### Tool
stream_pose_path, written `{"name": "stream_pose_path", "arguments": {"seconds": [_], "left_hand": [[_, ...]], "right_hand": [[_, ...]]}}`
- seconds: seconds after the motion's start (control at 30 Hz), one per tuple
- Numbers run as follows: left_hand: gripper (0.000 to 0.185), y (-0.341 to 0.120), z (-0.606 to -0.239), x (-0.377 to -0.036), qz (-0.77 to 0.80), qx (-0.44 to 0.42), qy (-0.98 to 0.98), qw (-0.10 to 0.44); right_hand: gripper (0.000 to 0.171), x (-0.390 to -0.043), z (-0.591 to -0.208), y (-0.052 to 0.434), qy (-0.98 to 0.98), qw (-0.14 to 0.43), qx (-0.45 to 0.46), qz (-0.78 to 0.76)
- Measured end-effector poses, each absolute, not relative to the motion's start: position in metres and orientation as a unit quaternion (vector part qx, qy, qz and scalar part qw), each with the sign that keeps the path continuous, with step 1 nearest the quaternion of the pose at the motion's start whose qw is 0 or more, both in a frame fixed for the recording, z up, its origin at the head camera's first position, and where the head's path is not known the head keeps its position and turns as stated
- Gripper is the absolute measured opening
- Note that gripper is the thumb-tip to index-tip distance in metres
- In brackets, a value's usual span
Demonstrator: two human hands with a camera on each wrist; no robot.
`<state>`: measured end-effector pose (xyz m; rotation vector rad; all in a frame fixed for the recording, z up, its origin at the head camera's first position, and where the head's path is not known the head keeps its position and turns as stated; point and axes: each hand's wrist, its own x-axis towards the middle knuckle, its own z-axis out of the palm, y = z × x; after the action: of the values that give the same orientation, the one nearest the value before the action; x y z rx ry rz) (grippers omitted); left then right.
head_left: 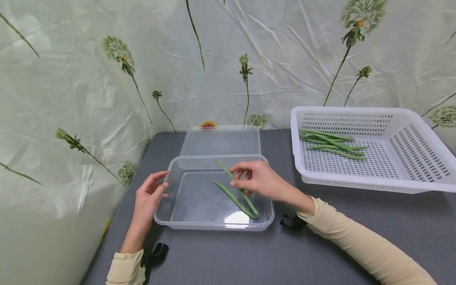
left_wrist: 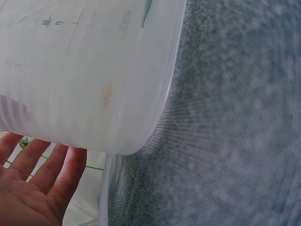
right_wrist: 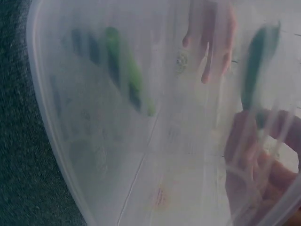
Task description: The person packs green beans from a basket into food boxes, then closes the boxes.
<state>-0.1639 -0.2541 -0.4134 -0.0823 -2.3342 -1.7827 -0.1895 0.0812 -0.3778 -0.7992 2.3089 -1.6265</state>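
A clear plastic container (head_left: 199, 227) sits on the table with one green bean (head_left: 233, 198) lying on its floor. Over the container's right half, my right hand (head_left: 258, 180) pinches a second green bean (head_left: 252, 206) between thumb and fingers. That bean slants, its near end low beside the lying one. Through the cloudy wall, the right wrist view shows the held bean (right_wrist: 254, 66) above my fingertips. At the container's left side is my left hand (head_left: 147, 200), fingers extended along the wall. The left wrist view shows those fingers (left_wrist: 66, 176) fairly straight, right at the plastic.
A white perforated basket (head_left: 356, 180) holding several green beans (head_left: 335, 144) stands at the back right. Behind the container lies a clear lid (head_left: 222, 142). A flower-printed sheet (head_left: 213, 91) hangs beyond the grey tabletop (head_left: 221, 261).
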Motion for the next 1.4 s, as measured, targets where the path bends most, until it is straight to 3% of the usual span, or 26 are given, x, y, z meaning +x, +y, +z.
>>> {"name": "stream_pose_path", "arguments": {"seconds": [0.1, 0.33, 1.07, 1.4], "left_hand": [[0.031, -0.256, -0.413, -0.163, -0.603, -0.023, -0.791, 0.103], [0.032, -0.260, -0.412, -0.162, -0.603, -0.020, -0.790, 0.107], [0.031, -0.255, -0.404, -0.168, -0.625, -0.040, -0.772, 0.107], [0.032, -0.252, -0.411, -0.163, -0.618, -0.034, -0.780, 0.096]], "right_hand": [[0.027, -0.189, -0.377, 0.077, 0.814, 0.105, -0.288, -0.493], [0.020, -0.188, -0.378, 0.069, 0.852, 0.041, -0.350, -0.386], [0.015, -0.187, -0.382, 0.079, 0.810, 0.020, -0.345, -0.473], [0.016, -0.176, -0.377, 0.093, 0.768, 0.044, -0.335, -0.544]]}}
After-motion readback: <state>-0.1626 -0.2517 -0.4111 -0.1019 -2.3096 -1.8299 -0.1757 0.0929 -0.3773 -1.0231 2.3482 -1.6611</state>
